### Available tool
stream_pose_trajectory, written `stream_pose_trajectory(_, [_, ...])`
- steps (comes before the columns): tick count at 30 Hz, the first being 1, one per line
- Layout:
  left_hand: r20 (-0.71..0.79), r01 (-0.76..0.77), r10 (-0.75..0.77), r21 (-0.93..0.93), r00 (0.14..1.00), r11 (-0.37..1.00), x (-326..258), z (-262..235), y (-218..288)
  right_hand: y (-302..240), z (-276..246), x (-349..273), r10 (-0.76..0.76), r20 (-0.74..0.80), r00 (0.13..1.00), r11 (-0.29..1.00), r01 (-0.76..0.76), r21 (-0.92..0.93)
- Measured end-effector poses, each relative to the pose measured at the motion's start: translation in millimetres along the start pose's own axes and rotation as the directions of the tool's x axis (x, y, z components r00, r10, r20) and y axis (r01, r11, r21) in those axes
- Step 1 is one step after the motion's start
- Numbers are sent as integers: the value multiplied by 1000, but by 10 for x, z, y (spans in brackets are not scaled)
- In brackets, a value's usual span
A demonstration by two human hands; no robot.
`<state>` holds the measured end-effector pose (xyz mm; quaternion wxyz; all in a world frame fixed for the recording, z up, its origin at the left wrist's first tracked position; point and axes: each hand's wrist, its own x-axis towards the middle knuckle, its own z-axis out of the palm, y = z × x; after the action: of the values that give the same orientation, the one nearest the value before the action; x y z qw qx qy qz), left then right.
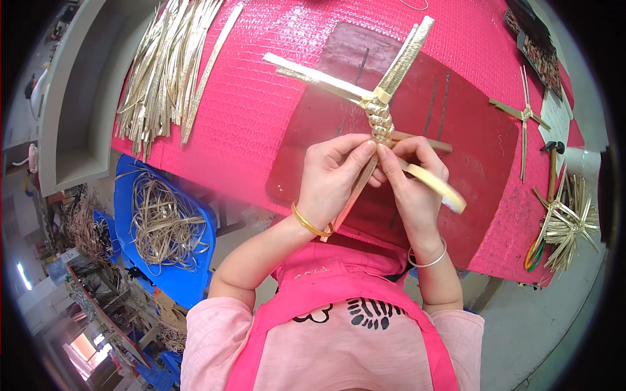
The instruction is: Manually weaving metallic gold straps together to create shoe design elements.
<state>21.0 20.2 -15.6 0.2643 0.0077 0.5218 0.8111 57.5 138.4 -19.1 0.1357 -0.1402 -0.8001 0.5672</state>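
Note:
Over a dark red mat [476, 176], I hold a braided piece of gold strips [379, 117] by its near end. Loose strip ends spread from it to the far left, the far right and toward me. My left hand [329, 166] is closed, thumb and fingers pinching the braid's near end. Right beside it my right hand [414, 173] pinches the same spot, thumbs almost touching. A roll of cream tape [438, 186] hangs at my right hand, seemingly around its fingers. Fingertips hide the exact point of the grip.
A pile of gold strips [173, 72] lies at the table's far left. Below, a blue bin [202, 260] holds tangled strips. On the right are a knotted cross of strips [525, 115], a hammer [553, 163] and a bundle of finished-looking pieces [570, 225]. Pink sheeting [261, 32] covers the table.

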Motion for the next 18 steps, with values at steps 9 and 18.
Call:
stream_pose_trajectory(9, [363,361,-222,-380,905,852,66,-33,47,85,-14,-146,-70,-101,992,962,94,255])
stream_pose_trajectory(18, [177,-100,28,415,984,904,-120,-8,395,84,9,-162,248,98,964,625,-236,744])
